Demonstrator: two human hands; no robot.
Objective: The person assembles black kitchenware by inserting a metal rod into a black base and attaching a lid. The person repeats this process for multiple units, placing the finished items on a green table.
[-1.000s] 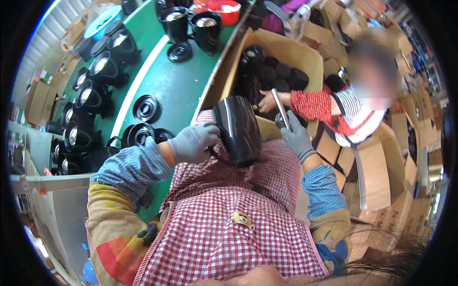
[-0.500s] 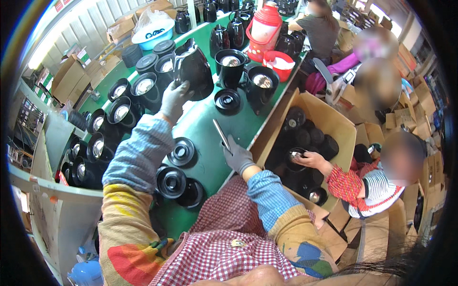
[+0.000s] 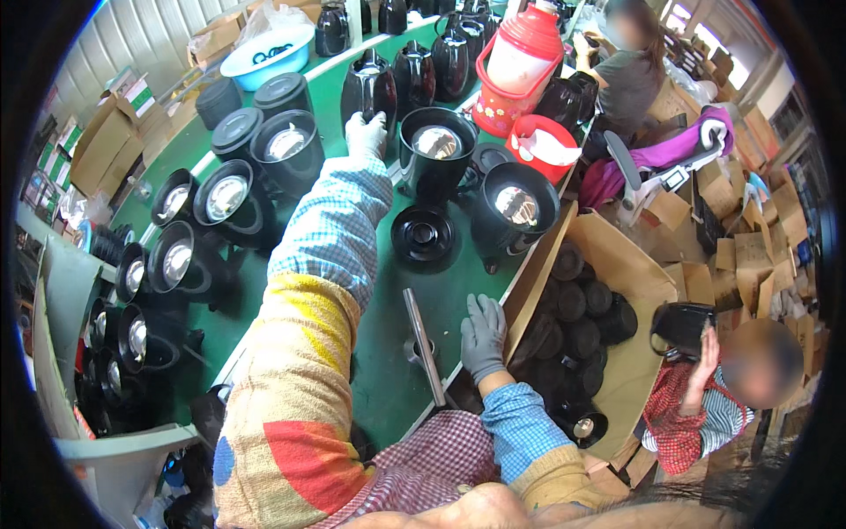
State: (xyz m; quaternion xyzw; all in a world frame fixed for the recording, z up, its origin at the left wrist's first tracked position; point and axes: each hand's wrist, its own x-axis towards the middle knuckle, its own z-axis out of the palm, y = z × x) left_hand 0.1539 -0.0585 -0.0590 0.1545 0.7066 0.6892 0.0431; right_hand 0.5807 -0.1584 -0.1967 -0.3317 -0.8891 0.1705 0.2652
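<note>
My left hand (image 3: 366,139): 11 o'clock, gloved, fingers against the near side of a glossy black vacuum jug (image 3: 368,88). Whether they close round its handle, I cannot tell.
Jug: 11 o'clock, upright on the green worktable (image 3: 304,234), beside similar jugs.
My right hand (image 3: 484,339): 5 o'clock, grey glove, palm down at the table edge, fingers straight and slightly fanned.
Metal rod (image 3: 423,339): just off my right hand, on its 9 o'clock side.
Printed matter: flower pattern round the base of a red-and-white flask (image 3: 518,75) at 1 o'clock; green-and-white boxes (image 3: 137,97) at 10, lettering too small to read.
Blue basin (image 3: 260,78): 11 o'clock, dark rings inside.
Red tub (image 3: 560,169): between 1 and 2, something white inside.
Cardboard carton (image 3: 621,251): between 3 and 4, black rounded pieces heaped inside.
Open black jug bodies: silvery liners showing; one (image 3: 441,163) at 12, one (image 3: 511,225) at 2, more toward 9.
Black lid (image 3: 423,236): near centre, on the table.
Co-worker's hand (image 3: 705,357): between 3 and 4, against a black vessel (image 3: 686,326).
</note>
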